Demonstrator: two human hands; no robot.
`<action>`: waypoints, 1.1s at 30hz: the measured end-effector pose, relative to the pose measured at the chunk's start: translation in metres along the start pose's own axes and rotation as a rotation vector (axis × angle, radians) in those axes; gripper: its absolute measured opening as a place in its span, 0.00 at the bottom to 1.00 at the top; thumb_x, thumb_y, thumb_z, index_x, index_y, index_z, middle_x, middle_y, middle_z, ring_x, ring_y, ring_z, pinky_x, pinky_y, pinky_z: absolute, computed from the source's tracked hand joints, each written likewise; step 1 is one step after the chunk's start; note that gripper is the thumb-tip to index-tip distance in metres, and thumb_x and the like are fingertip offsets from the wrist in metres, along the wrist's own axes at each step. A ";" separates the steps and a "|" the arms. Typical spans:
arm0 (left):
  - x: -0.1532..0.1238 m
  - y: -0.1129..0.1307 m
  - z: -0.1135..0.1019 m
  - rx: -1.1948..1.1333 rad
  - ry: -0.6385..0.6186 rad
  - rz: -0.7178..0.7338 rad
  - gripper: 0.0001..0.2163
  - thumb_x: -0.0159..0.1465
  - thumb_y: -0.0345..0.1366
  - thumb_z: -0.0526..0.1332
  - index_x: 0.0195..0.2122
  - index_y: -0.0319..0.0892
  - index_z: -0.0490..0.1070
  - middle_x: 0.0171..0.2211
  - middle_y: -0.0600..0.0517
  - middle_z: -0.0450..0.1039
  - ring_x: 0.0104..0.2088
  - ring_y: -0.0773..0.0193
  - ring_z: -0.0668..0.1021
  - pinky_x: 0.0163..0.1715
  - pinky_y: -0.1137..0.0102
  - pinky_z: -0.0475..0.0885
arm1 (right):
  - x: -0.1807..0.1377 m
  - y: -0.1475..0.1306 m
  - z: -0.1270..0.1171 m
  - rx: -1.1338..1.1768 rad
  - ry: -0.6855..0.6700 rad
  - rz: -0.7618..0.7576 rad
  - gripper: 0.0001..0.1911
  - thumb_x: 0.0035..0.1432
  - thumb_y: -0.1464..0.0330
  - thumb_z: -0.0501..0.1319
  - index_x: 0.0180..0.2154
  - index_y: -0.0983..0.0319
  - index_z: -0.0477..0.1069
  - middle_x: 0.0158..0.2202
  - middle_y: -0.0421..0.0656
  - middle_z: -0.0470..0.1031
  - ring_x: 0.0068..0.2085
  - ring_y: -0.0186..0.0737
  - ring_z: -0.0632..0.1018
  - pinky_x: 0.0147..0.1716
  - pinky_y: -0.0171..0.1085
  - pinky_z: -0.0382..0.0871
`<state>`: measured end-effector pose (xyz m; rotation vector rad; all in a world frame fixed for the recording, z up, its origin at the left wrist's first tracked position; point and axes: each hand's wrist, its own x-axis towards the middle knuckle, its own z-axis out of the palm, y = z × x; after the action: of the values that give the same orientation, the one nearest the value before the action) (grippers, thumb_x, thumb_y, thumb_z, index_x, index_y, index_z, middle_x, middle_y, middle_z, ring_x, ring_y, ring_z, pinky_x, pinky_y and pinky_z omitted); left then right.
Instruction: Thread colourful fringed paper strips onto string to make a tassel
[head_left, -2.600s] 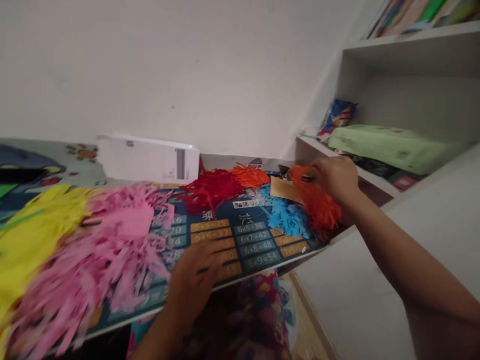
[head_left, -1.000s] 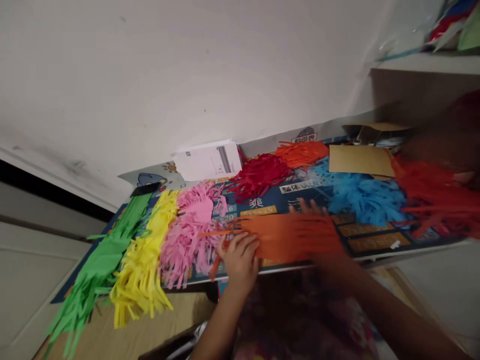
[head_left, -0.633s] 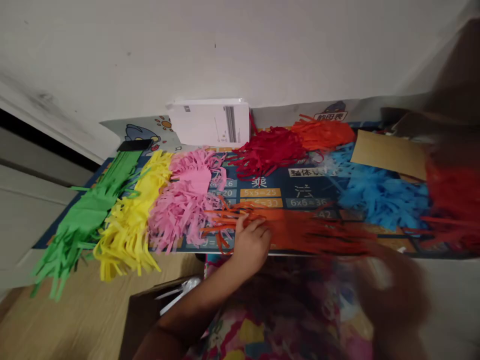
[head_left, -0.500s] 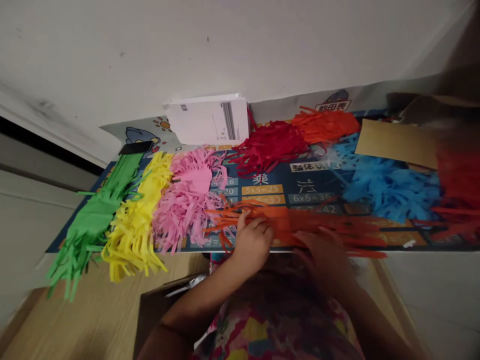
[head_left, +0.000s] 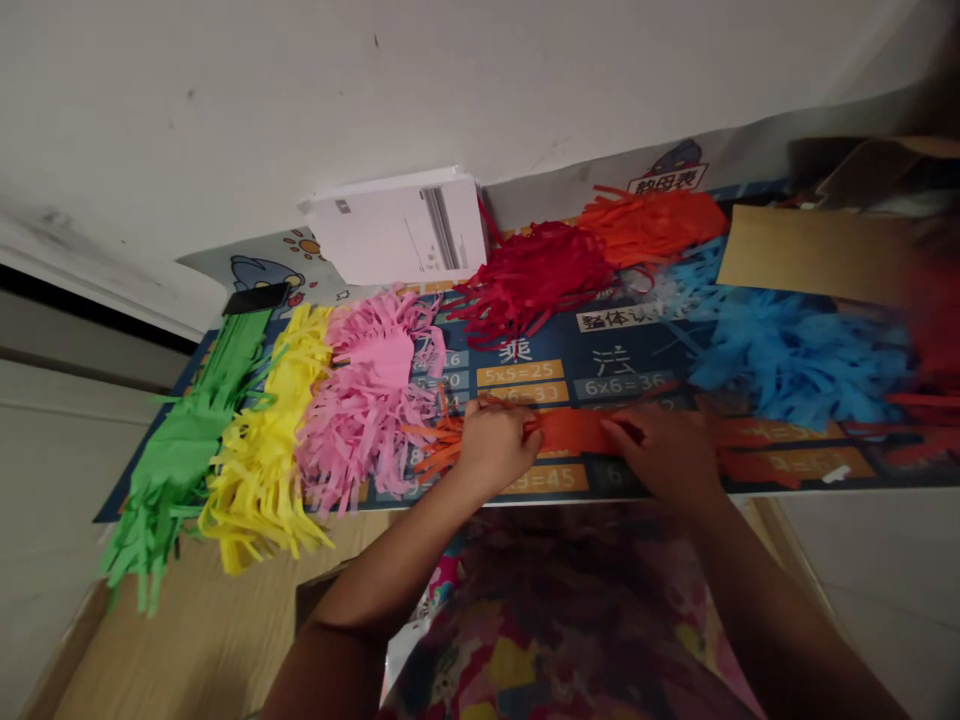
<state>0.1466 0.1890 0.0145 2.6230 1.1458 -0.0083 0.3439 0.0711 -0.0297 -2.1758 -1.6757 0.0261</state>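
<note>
My left hand (head_left: 493, 443) and my right hand (head_left: 664, 452) both grip one orange fringed paper strip (head_left: 570, 430) over the blue multiplication mat (head_left: 622, 355). The strip's solid band runs between the two hands. Its cut fringes stick out left of my left hand and right of my right hand. Both hands have their fingers curled on the paper near the mat's front edge.
Piles of fringed paper lie on the mat: green (head_left: 191, 430), yellow (head_left: 266, 430), pink (head_left: 367, 385), dark red (head_left: 536, 280), orange (head_left: 649, 225), blue (head_left: 787, 350). A white booklet (head_left: 397, 230) leans on the wall. A brown card (head_left: 814, 255) lies at right.
My right hand fetched an orange fringed strip from the right and brought it to the mat's front. Both hands now pinch it, gathered narrower than half a second ago.
</note>
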 end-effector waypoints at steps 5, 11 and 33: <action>0.002 0.000 -0.003 0.027 -0.029 -0.001 0.17 0.68 0.48 0.58 0.30 0.44 0.78 0.29 0.49 0.80 0.36 0.54 0.80 0.44 0.59 0.64 | 0.001 0.010 0.002 0.051 -0.018 -0.012 0.16 0.66 0.59 0.56 0.32 0.59 0.78 0.33 0.44 0.80 0.36 0.46 0.78 0.37 0.43 0.58; 0.001 -0.004 -0.006 -0.063 0.009 0.043 0.13 0.65 0.41 0.62 0.25 0.43 0.74 0.27 0.51 0.78 0.34 0.56 0.79 0.43 0.59 0.63 | -0.004 0.002 -0.017 0.178 0.078 -0.110 0.13 0.66 0.60 0.57 0.34 0.57 0.76 0.41 0.43 0.82 0.44 0.49 0.79 0.45 0.48 0.58; -0.006 0.000 0.018 -0.101 0.091 -0.063 0.09 0.68 0.42 0.59 0.39 0.46 0.78 0.32 0.51 0.83 0.35 0.56 0.81 0.45 0.59 0.64 | 0.000 -0.006 0.002 -0.044 0.050 -0.016 0.18 0.68 0.59 0.55 0.32 0.59 0.79 0.28 0.44 0.80 0.33 0.46 0.78 0.40 0.45 0.55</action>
<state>0.1447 0.1801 -0.0016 2.5208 1.2247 0.1535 0.3377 0.0733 -0.0290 -2.1760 -1.6812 -0.0697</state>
